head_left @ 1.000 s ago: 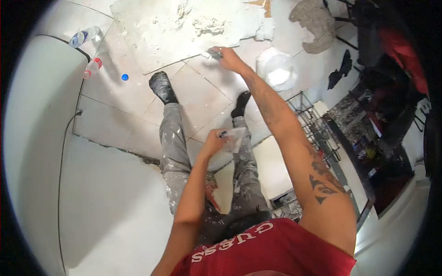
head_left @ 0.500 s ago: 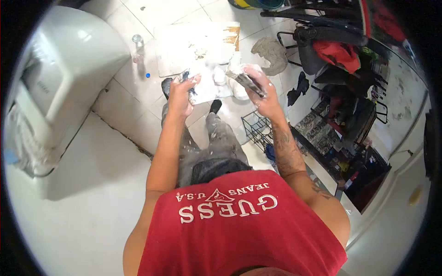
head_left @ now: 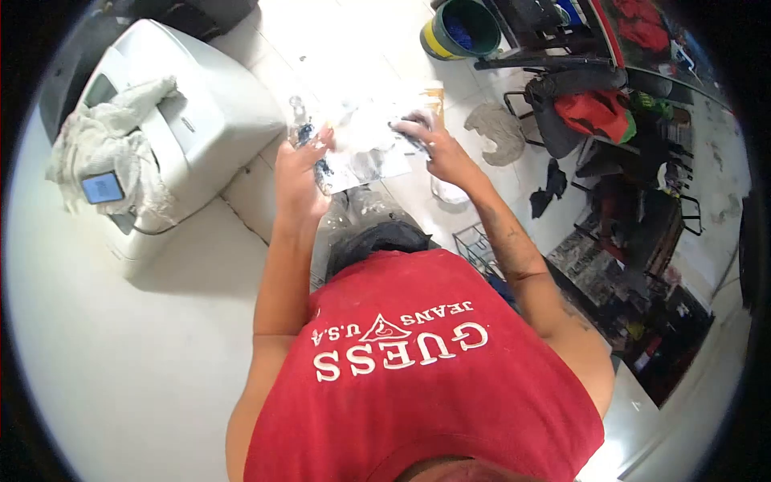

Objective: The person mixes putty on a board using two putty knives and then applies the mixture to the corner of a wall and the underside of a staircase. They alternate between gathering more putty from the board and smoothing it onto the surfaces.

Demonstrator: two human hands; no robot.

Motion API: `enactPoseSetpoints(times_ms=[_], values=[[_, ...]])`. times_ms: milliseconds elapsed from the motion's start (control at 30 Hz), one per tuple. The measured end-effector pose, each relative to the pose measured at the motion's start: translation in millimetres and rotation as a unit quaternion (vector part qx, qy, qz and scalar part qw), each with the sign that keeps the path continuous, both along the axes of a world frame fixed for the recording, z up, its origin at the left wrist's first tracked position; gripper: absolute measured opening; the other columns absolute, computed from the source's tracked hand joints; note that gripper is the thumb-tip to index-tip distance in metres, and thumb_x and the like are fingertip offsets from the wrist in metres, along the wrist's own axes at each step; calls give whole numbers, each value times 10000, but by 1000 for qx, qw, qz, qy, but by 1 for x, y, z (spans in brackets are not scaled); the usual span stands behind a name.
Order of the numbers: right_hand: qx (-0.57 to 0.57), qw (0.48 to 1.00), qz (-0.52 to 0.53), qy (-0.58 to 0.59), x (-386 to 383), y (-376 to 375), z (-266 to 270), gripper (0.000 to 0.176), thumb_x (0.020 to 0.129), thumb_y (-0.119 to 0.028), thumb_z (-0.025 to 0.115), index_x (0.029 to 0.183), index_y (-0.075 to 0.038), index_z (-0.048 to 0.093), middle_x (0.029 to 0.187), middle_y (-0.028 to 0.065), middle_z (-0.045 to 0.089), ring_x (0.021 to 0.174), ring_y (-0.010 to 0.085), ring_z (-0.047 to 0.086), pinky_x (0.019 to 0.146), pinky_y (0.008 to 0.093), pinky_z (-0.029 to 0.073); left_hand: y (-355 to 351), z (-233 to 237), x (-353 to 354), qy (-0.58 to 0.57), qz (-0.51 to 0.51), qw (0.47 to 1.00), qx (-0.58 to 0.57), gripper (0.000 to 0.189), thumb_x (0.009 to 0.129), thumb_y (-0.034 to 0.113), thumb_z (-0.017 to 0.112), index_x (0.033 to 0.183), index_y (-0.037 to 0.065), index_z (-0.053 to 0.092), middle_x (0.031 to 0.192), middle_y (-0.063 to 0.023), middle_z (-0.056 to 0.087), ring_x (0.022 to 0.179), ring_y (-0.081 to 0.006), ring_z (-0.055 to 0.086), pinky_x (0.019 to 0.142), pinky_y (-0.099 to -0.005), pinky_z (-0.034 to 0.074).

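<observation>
My left hand [head_left: 301, 173] is closed around a flat tool [head_left: 323, 169] with a dark-blue, white-spattered edge. Its pale flat face reaches to the right, smeared with white paste [head_left: 365, 140]. My right hand [head_left: 438, 149] is at the other side of this face, fingers curled on a dark-edged scraper [head_left: 411, 143] that they largely hide. Glare washes out the paste and the board behind it. White smears mark my fingers. Below my right wrist, a white rounded object [head_left: 450, 191] rests on the floor.
At left stands a white appliance [head_left: 229, 92] with a cloth [head_left: 120, 132] and a phone [head_left: 103, 188] on it. A green and yellow bucket [head_left: 438, 40] is at the back. A grey cloth [head_left: 495, 134] and a wire rack [head_left: 474, 245] are to the right, near dark chairs [head_left: 554, 132].
My right hand has brought the scraper down and left to the flat tool, its fingers now curled over. The camera view has shifted, showing more of the appliance and bucket.
</observation>
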State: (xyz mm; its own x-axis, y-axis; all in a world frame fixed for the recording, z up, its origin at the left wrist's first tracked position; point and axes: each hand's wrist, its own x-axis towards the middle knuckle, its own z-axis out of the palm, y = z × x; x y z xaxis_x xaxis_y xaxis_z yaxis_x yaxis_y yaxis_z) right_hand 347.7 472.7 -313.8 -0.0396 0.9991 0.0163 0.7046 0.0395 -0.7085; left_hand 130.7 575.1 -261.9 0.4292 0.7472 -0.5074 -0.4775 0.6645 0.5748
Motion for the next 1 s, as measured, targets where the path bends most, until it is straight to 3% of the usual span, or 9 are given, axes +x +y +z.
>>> enactPoseSetpoints(times_ms=[67, 100, 200, 367, 500, 600, 733, 800, 1000], values=[[-12, 992, -51, 118, 16, -8, -34, 669, 606, 158, 450, 1234, -73, 447, 1189, 157, 468, 1106, 295, 477, 942, 353, 392, 6, 30, 3, 40, 12, 998, 39, 129, 823, 40, 546, 925, -34, 571, 803, -44, 595, 715, -124, 589, 667, -296, 508], [-57, 928, -137, 342, 13, -10, -20, 738, 561, 123, 465, 1276, -38, 373, 1182, 132, 444, 1095, 244, 466, 947, 328, 378, 13, 15, -2, 58, 12, 997, 39, 131, 820, 46, 554, 927, -28, 572, 779, -36, 587, 690, -114, 569, 628, -258, 475], [-9, 808, -219, 547, -2, 4, 47, 810, 535, 53, 552, 1305, -37, 316, 1176, 113, 417, 1080, 198, 437, 947, 296, 359, 24, 2, 4, 51, -41, 997, 42, 199, 831, 32, 500, 997, -70, 543, 893, -110, 615, 763, -185, 614, 687, -308, 511], [80, 867, -214, 443, -49, 20, 83, 748, 574, 104, 521, 1286, -52, 353, 1186, 114, 427, 1161, 205, 395, 939, 302, 362, 45, -11, 8, 51, -65, 993, 81, 215, 810, 15, 498, 998, -75, 548, 888, -113, 613, 751, -184, 612, 657, -297, 508], [172, 945, -197, 199, -101, 46, 62, 655, 599, 163, 437, 1215, -58, 445, 1138, 164, 461, 1157, 312, 416, 952, 376, 381, 78, 31, -4, 39, -82, 995, 52, 176, 795, 1, 522, 957, -51, 566, 826, -71, 597, 687, -142, 568, 627, -264, 459], [3, 985, -167, 38, -127, 53, 43, 646, 593, 169, 433, 1198, -55, 467, 1128, 158, 468, 1161, 318, 411, 940, 381, 388, 106, 35, -44, 35, -117, 991, 58, 118, 793, 2, 544, 899, -30, 584, 777, -38, 586, 643, -110, 535, 599, -241, 424], [29, 925, -341, 167, -190, 56, 58, 608, 625, 157, 425, 1191, -58, 477, 1114, 158, 511, 1064, 300, 489, 905, 363, 399, 146, 34, -104, 91, -155, 970, 162, 61, 806, 44, 576, 818, -12, 596, 713, -5, 559, 632, -76, 493, 555, -230, 389], [63, 906, -382, 171, -224, 66, 96, 590, 641, 143, 417, 1190, -65, 478, 1110, 152, 525, 1018, 301, 516, 890, 361, 402, 160, 25, -128, 212, -195, 919, 269, 194, 860, 140, 563, 708, 21, 542, 634, 53, 469, 563, -54, 373, 494, -235, 305], [50, 944, -327, 6, -304, 108, 148, 563, 670, 96, 466, 1182, -135, 501, 1045, 134, 520, 951, 350, 525, 798, 398, 450, 148, 29, -155, 186, -213, 915, 287, 250, 908, 206, 524, 735, 29, 564, 639, 56, 460, 563, -50, 355, 501, -230, 299]])
